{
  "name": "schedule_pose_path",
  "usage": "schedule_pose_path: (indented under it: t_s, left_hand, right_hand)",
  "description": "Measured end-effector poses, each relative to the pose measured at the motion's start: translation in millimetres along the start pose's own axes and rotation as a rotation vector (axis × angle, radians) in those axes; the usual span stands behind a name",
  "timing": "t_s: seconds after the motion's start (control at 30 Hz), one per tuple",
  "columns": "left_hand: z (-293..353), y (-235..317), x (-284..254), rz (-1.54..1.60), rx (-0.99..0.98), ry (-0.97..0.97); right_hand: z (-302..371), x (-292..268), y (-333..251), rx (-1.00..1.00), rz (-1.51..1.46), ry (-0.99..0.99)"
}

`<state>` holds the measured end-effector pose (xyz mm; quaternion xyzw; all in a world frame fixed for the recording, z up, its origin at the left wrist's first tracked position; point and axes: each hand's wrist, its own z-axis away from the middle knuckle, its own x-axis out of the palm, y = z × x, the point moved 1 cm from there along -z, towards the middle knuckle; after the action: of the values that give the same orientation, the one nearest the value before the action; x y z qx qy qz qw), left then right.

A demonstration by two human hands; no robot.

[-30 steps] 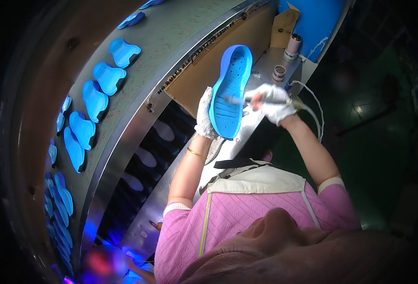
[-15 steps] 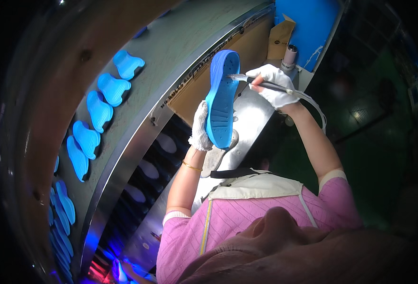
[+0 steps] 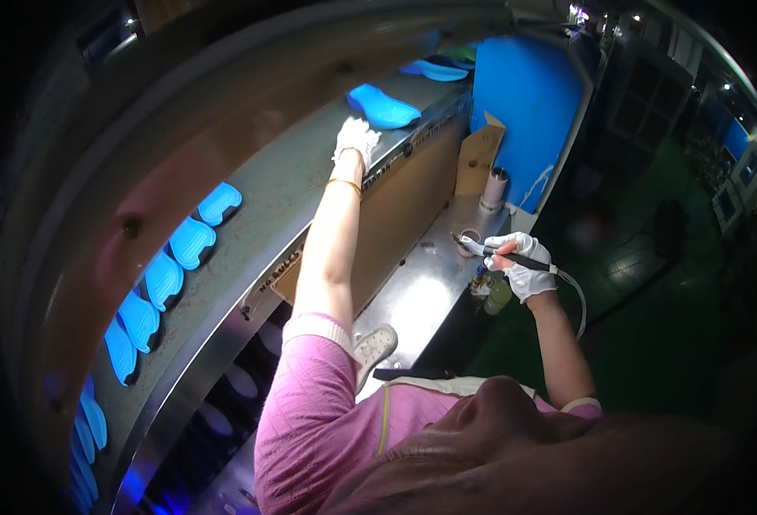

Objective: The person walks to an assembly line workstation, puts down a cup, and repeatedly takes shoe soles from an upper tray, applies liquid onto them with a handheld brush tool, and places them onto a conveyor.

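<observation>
My left hand (image 3: 356,142), in a white knit glove, reaches far over the grey belt (image 3: 284,163). Its fingers, loosely apart, are at the near edge of a bright blue shoe sole (image 3: 384,107) lying on the belt; whether they touch it is hard to tell. My right hand (image 3: 526,264), gloved in white with some fingertips bare, is closed round a dark-handled brush (image 3: 515,258). A pale tube (image 3: 580,296) runs from the brush's rear end, and its tip points left above the metal bench.
More blue soles (image 3: 192,242) lie in a row along the belt's left. A cardboard sheet (image 3: 413,215) lines the side below the belt. On the metal bench (image 3: 413,300) stand a pink-grey cylinder (image 3: 494,189) and a clog-like shoe (image 3: 376,345). A blue panel (image 3: 524,120) rises behind.
My left hand has moved forward and up to the belt, no longer holding up the sole. The brush has come away from the sole, lower in view. The view has shifted.
</observation>
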<state>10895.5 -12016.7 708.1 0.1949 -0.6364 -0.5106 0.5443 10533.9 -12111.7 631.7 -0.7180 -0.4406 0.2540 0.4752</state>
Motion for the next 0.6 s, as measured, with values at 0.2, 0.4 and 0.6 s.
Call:
schedule_pose_path:
  t_s: [0.2, 0.4, 0.6]
  left_hand:
    - [65, 26, -93, -1.993, 1.052, 0.196]
    - [167, 116, -186, -2.247, 0.425, 0.475]
    - [193, 119, -186, -1.898, 0.891, 0.161]
  right_hand:
    - [2, 35, 10, -0.005, -0.044, -0.090]
    - [19, 83, 8, -0.054, -0.014, -0.260]
    - [35, 99, -1, -0.011, -0.083, -0.227]
